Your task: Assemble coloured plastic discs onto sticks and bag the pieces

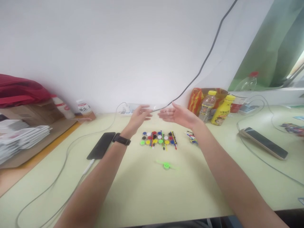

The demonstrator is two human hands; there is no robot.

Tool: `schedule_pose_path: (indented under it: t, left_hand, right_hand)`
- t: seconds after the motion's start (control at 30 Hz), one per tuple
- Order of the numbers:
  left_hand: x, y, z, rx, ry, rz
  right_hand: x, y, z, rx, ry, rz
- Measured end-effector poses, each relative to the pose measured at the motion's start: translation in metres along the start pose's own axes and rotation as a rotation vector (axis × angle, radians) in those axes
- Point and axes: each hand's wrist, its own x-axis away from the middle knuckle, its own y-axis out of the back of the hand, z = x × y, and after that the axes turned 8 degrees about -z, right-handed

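Both my arms reach forward over a pale green table [142, 190]. My left hand [139, 117], with a black watch on its wrist, is raised above the table, fingers stretched out toward the right. My right hand [177, 114] faces it, palm up and fingers spread, the fingertips nearly meeting. Neither hand holds anything that I can make out. Below the hands lies a cluster of small coloured caps and thin sticks [158, 138]. A smaller bundle of coloured sticks [192, 138] lies to its right. A green cap with green sticks [166, 164] sits closer to me.
A black phone [101, 145] on a white cable lies left of my left wrist. Another phone [264, 142] lies at the right. Bottles [223, 109] and a snack bag stand by the wall. A power strip [127, 110], stacked papers [21, 134] and a cardboard box are at the back and left.
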Motion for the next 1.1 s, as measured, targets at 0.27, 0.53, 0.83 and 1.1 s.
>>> schedule_pose_path:
  t: [0.27, 0.53, 0.83, 1.1]
  left_hand:
    - [0.011, -0.017, -0.01, 0.07, -0.052, 0.077]
    - [0.012, -0.016, -0.012, 0.051, -0.02, 0.108]
    - [0.011, -0.01, -0.014, 0.011, -0.025, 0.093]
    - [0.01, -0.009, -0.015, 0.081, 0.009, 0.147]
  right_hand:
    - [0.007, -0.02, 0.005, 0.015, 0.001, 0.161]
    - [0.011, -0.027, 0.007, 0.005, -0.073, 0.117]
    - [0.011, -0.024, 0.006, 0.02, -0.069, 0.141]
    - [0.007, -0.025, -0.001, 0.015, -0.003, 0.116]
